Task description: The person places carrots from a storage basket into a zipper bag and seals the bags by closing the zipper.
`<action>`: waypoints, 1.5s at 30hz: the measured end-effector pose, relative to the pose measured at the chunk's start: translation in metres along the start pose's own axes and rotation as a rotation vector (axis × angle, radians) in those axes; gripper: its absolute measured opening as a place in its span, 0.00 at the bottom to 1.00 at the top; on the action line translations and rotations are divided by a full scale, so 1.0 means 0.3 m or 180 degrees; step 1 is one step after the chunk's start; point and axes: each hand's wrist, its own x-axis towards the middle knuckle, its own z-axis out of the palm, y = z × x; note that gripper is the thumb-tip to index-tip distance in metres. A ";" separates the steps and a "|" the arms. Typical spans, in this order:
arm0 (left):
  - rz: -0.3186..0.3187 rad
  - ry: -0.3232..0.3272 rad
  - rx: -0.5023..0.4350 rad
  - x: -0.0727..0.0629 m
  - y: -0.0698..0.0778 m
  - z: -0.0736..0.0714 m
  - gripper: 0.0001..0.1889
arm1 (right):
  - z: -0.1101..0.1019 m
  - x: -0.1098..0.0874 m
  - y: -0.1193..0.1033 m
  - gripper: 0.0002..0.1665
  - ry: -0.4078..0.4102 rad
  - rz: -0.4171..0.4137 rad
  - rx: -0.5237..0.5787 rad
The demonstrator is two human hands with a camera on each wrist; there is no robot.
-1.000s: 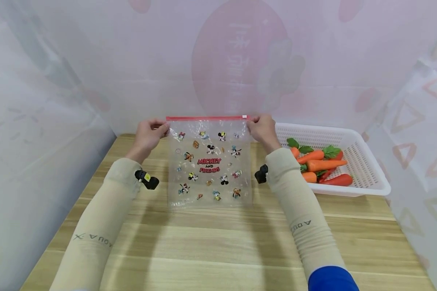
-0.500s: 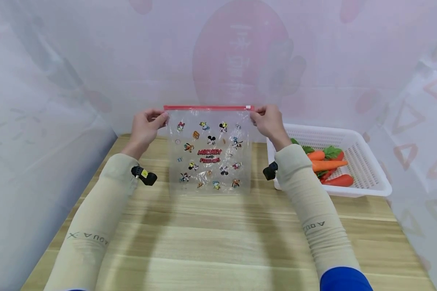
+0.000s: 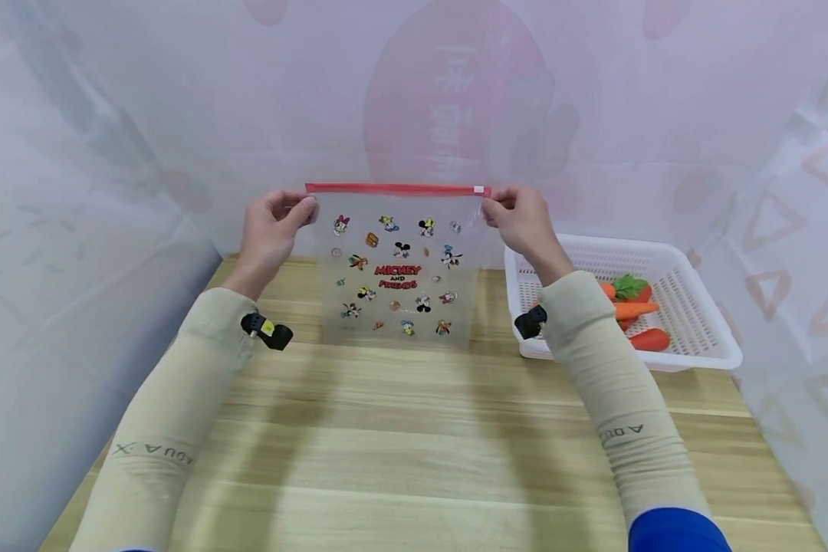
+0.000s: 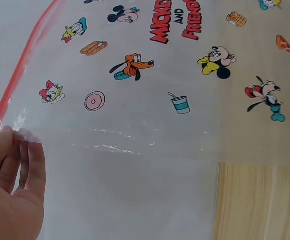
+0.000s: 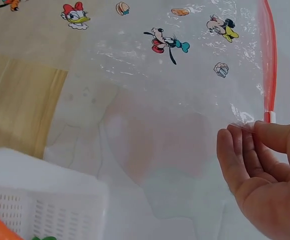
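Observation:
A clear zip bag (image 3: 396, 261) printed with cartoon figures hangs upright between the two hands in the head view. Along its top runs a red zip strip (image 3: 393, 188) with a white slider (image 3: 479, 189) near the right end. My left hand (image 3: 271, 234) pinches the upper left corner between thumb and fingers, just under the strip. At the opposite upper corner my right hand (image 3: 527, 226) pinches the plastic beside the slider, as the right wrist view also shows. The bag looks flat, with nothing seen inside it.
A white perforated basket (image 3: 704, 330) stands at the right of the wooden table (image 3: 400, 445). Carrots (image 3: 636, 310), a red pepper-like vegetable (image 3: 651, 340) and green leaves (image 3: 630, 287) lie in it, partly behind the right forearm. Printed cloth walls (image 3: 248, 92) enclose the table's back and sides.
Both hands have risen and drawn slightly apart, lifting the bag higher in the head view. The right hand and forearm have shifted right, covering more of the basket.

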 end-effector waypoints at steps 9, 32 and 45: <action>0.0452 0.0026 -0.0147 -0.018 0.010 -0.028 0.13 | -0.047 -0.037 -0.026 0.15 -0.0047 -0.0373 -0.0213; 0.0966 -0.0417 -0.0053 -0.253 -0.024 -0.098 0.09 | -0.102 -0.276 0.057 0.11 -0.0188 -0.1038 -0.0143; 0.1044 -0.0650 -0.0601 -0.403 -0.062 -0.122 0.08 | -0.104 -0.435 0.109 0.07 -0.0249 -0.1322 -0.0173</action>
